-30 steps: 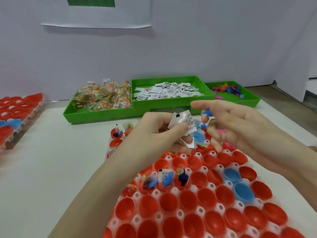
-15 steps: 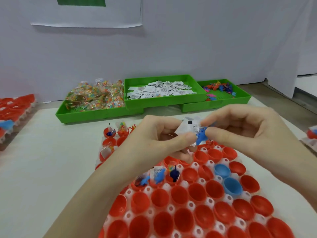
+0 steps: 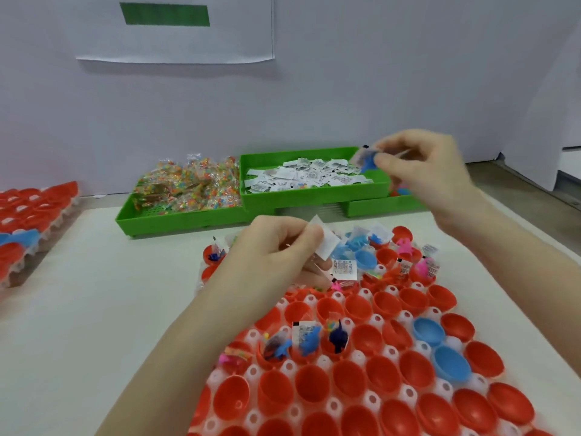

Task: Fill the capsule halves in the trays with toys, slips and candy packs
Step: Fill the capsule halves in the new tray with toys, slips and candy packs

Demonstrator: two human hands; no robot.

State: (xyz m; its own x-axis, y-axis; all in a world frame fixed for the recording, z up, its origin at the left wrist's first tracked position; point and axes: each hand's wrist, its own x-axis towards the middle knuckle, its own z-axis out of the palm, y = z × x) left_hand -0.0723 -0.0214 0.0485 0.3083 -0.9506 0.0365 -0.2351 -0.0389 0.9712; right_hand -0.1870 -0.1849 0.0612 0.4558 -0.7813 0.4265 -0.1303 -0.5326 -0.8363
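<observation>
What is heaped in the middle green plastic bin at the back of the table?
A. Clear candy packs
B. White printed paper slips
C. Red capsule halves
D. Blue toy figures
B: the middle green plastic bin holds a loose heap of white printed paper slips; the clear candy packs fill the bin to its left.

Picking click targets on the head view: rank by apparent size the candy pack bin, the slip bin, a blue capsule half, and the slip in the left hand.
1. candy pack bin and slip bin: similar, unranked; the right hand covers the slip bin's corner.
2. near blue capsule half, enlarged by nearness.
3. slip pinched in the left hand.
</observation>
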